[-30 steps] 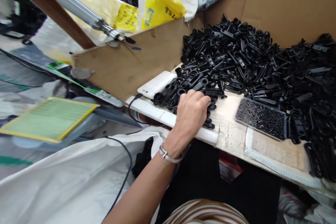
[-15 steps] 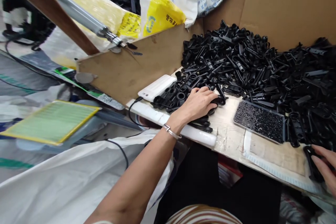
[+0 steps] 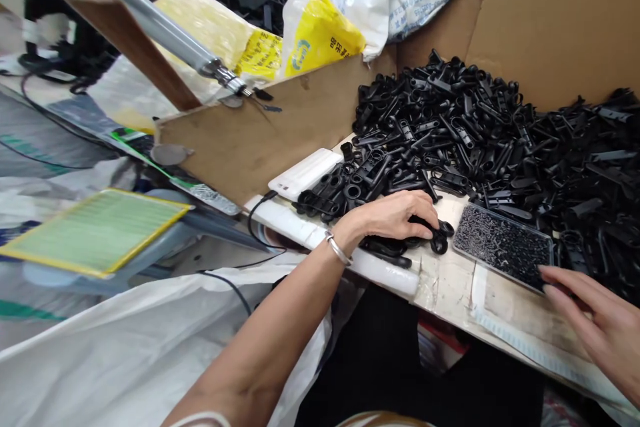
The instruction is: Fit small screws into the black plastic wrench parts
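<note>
My left hand (image 3: 403, 213), with a silver bangle on its wrist, has its fingers closed on black plastic parts (image 3: 440, 238) near the table's front edge. At the right, my right hand (image 3: 583, 303) reaches over the near right corner of a clear tray (image 3: 503, 243) filled with tiny black pieces. Thumb and index finger are close together there, and whatever lies between them is too small or hidden to make out. A large heap of black plastic parts (image 3: 450, 113) rises behind the tray.
A white device (image 3: 305, 173) with a black cable lies left of the parts. Behind it stands a cardboard wall (image 3: 270, 127), with a metal powered tool (image 3: 200, 57) hanging over it. Yellow and white bags (image 3: 325, 33) are piled beyond. A green panel (image 3: 95, 230) is at the left.
My left hand has moved right and toward me with black parts in its fingers. My right hand has moved left to the tray's corner and no longer touches the long black part.
</note>
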The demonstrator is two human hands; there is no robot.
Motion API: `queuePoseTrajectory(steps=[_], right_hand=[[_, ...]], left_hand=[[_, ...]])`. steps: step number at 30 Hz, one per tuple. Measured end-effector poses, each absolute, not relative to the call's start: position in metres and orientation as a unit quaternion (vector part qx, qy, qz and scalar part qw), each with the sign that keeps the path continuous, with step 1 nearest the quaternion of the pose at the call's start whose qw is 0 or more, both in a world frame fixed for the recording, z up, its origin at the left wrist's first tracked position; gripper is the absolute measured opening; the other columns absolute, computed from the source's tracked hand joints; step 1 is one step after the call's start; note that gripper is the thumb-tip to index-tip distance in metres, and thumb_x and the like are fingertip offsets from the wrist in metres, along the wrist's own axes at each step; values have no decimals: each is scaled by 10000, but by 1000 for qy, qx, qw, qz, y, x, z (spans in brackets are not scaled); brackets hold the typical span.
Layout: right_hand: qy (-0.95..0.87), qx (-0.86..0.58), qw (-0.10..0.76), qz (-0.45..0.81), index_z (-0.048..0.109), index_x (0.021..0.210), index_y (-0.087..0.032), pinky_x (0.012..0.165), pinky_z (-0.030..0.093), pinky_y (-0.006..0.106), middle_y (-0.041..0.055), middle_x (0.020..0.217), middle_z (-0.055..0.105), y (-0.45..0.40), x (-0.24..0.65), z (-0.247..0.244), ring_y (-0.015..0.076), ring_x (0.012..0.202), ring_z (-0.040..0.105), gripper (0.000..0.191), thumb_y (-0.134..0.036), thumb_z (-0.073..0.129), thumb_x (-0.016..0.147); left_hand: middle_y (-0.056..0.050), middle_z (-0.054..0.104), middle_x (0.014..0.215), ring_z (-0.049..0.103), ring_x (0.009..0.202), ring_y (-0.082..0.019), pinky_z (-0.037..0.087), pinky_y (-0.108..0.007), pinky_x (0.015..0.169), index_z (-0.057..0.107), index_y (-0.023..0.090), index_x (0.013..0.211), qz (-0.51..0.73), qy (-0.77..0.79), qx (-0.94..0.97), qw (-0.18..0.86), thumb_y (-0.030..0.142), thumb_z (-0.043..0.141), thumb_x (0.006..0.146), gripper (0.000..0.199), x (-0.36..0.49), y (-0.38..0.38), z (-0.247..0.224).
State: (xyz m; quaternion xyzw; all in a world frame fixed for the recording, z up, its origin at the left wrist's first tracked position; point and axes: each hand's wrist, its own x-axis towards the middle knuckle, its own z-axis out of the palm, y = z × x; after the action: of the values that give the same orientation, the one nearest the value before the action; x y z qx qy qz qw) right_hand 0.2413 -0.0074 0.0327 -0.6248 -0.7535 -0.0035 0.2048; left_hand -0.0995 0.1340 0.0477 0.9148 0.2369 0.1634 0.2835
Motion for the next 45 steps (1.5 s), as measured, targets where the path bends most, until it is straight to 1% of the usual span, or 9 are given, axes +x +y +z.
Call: queuePoseTrajectory(steps=[4,9,13,19,24,27,31,39,45], right_hand=[[-789,-553,226,144,689,1045,-266,864,522,383,37,1065,719,61,171,55,255,952,680,256,-396,504,925],[-805,-566,138,114,671,994,-228,760,485,316,53,928,725,138,97,49,230,870,676,195,-288,500,923],[-788,-614,35,46,591,1139,-202,715,484,339,125,977,710,157,62,40,295,900,678,261,-299,546,901],[-790,-612,21,5,590,1134,-181,719,478,341,132,988,704,139,62,44,286,875,681,290,-130,433,895],[-783,-585,205,55,676,969,-192,729,472,284,47,867,713,114,115,55,192,776,661,203,-159,507,860],[-694,-621,331,152,694,905,-194,621,469,246,7,745,680,94,155,58,142,628,608,155,-256,590,809],[-565,-675,422,218,703,897,-187,472,421,222,-19,598,596,56,199,56,114,491,509,230,-367,676,756],[-414,-722,500,240,733,929,-215,504,464,193,0,702,641,-3,237,35,103,536,528,322,-404,790,675],[-381,-746,499,224,750,919,-222,537,498,160,13,818,685,-17,240,27,108,602,554,363,-448,800,639]], left_hand=[[-50,710,1026,587,1083,-190,436,-304,969,708,187,985,149,234,921,275,205,646,869,133,-96,134,46],[-41,660,1224,397,1363,-247,156,-535,1171,662,196,1060,177,292,929,143,282,544,947,185,-98,107,43],[-88,597,1316,400,1363,-247,237,-517,1156,622,185,1148,218,359,903,95,291,517,959,241,-110,81,31],[-105,593,1316,441,1336,-272,308,-514,1128,637,164,1126,222,378,895,85,292,521,956,242,-118,74,10],[-92,648,1228,525,1248,-250,371,-460,1082,656,150,1057,284,370,882,65,275,496,969,221,-113,76,11],[-71,700,1061,608,1054,-204,449,-361,942,662,144,987,329,365,868,67,263,487,974,212,-110,76,16],[-46,696,899,588,902,-193,411,-345,816,666,153,898,286,388,876,29,225,496,967,197,-101,87,32],[-58,650,805,533,809,-193,292,-322,647,644,147,748,61,397,912,-88,120,592,866,132,-55,169,47],[-87,649,805,529,811,-204,272,-336,657,656,135,753,36,378,915,-133,36,549,852,176,-33,200,26]])
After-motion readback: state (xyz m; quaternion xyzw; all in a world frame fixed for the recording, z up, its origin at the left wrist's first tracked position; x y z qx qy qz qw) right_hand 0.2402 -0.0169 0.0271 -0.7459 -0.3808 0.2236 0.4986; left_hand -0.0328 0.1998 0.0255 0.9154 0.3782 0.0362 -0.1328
